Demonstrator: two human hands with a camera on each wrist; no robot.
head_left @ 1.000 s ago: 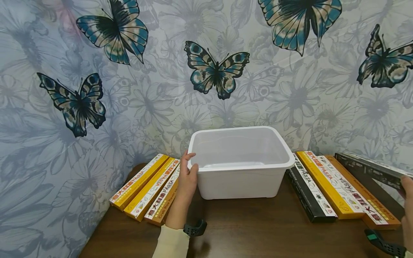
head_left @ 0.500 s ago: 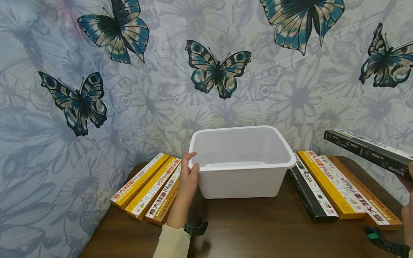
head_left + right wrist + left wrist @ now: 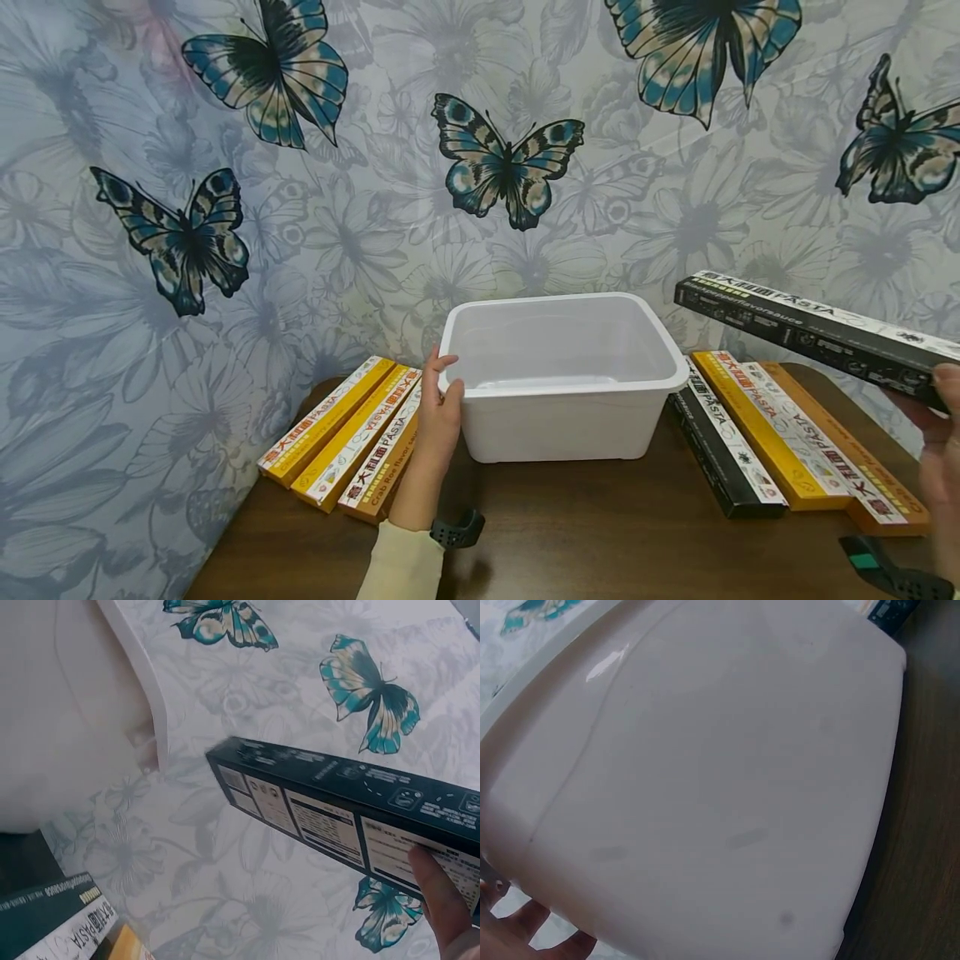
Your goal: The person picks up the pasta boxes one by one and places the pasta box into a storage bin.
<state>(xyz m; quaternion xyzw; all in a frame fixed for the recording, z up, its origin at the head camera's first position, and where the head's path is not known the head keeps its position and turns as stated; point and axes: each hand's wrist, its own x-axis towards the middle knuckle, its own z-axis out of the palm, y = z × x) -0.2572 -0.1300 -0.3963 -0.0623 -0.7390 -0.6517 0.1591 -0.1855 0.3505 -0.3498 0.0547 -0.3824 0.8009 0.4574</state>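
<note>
From my feed the right hand (image 3: 941, 433) grips a black box (image 3: 810, 329) in the air at 3 o'clock of the empty tub (image 3: 562, 379). Left hand (image 3: 438, 408) rests flat on its side. Nothing's packed; six boxes wait on the tabletop (image 3: 600, 533).

The tub (image 3: 562, 375) is plain white. The held box (image 3: 813, 329) is black with a white strip of lettering; in the right wrist view it looks dark teal, perhaps from the light. On the dark brown table (image 3: 600, 542) lie yellow and orange boxes (image 3: 341, 442) with white printed strips, and another black one (image 3: 723, 458). The wall (image 3: 375, 208) is grey-blue, flowered, with teal, black and cream butterflies. The sleeve (image 3: 401, 567) is pale yellow.
</note>
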